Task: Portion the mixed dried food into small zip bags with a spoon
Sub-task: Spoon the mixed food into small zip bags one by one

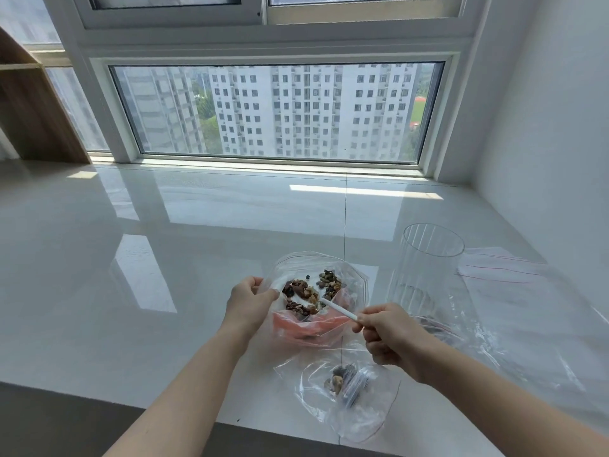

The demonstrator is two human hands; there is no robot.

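A large clear bag (354, 285) with a reddish lower part lies open on the white sill and holds mixed dried food (311, 291). My left hand (248, 301) grips the bag's left rim and holds the mouth open. My right hand (384, 331) pinches the handle of a white spoon (337, 310), whose tip reaches into the food. Nearer to me lies a small zip bag (349, 395) with a little dried food (342, 379) inside.
A clear ribbed plastic cup (425, 268) stands to the right of the big bag. Empty zip bags with red seal lines (504, 272) lie further right, and loose clear plastic (534, 344) spreads toward the wall. The sill's front edge (131, 405) runs below my arms.
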